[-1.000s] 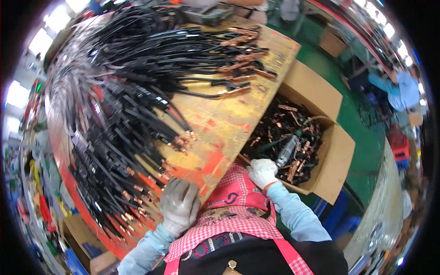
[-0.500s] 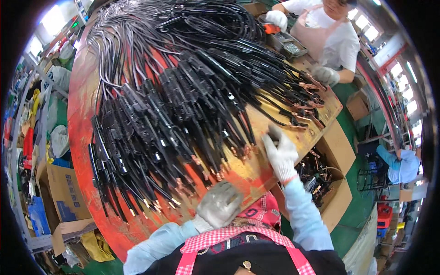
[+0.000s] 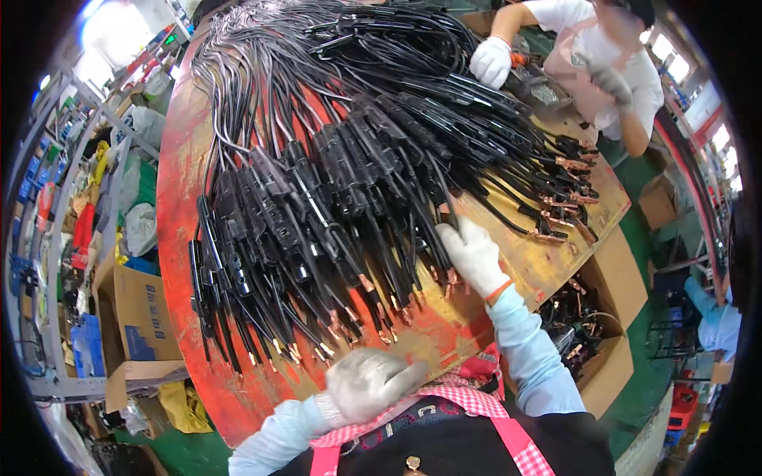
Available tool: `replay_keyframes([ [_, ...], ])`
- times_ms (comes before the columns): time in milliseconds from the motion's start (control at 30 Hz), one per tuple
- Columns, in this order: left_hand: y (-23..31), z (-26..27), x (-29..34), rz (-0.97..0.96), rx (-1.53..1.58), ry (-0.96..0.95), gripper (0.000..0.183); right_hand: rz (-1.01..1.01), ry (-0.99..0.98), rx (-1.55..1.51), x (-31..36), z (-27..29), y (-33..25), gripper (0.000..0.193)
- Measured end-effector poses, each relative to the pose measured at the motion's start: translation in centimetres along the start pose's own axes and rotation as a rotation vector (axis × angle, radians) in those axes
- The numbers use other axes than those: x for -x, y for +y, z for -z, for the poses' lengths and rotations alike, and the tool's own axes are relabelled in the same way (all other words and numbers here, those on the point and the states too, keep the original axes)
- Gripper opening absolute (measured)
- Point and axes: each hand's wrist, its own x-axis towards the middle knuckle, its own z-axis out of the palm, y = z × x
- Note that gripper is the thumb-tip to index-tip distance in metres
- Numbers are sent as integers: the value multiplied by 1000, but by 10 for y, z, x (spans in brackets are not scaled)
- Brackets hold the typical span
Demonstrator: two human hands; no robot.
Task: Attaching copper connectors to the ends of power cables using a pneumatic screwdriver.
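Note:
A wide spread of black cables [image 3: 317,206] with dark moulded clamp-like bodies and bare copper ends covers the table. My right hand [image 3: 472,258], in a white knitted glove, is at the right side of the nearer bunch, its fingers closed around a black cable; its fingertips are partly hidden among the cables. By the table's near edge, below the copper ends, my left hand [image 3: 369,385] wears a greyish glove. Its fingers point right, loosely extended, and it holds nothing.
The table [image 3: 178,230] is worn red and yellow. An open carton [image 3: 607,373] with copper-ended parts stands at its right. Across the table, a co-worker in white gloves [image 3: 492,62] stands beside a metal tray [image 3: 544,89]. A cardboard box [image 3: 143,313] sits on the left shelving.
My right hand has moved left from the bare table onto the cables and closed there. My left hand has flattened slightly. The co-worker's hand has risen from the cable ends. The view has shifted.

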Motion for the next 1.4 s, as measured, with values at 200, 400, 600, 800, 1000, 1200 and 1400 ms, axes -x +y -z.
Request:
replay_keyframes([
  [200,-4,32,-133,-180,-438,-78,37,93,-101,63,41,33,3,28],
  [400,-83,-42,-222,-386,-716,-639,26,75,233,-133,61,36,18,22],
  [600,-84,-47,-227,-438,-426,-559,33,-65,38,2,115,62,45,10],
  [800,-99,-36,-204,-330,-538,-504,37,-442,330,42,188,90,102,16],
  [1000,-79,-56,-247,-180,-723,-900,24,-748,321,502,224,101,224,29],
  [1200,-113,-76,-243,-470,-618,-558,23,-815,-112,750,177,107,314,26],
  [1400,-126,-85,-240,-451,-553,-575,18,-955,-436,877,154,90,360,34],
])
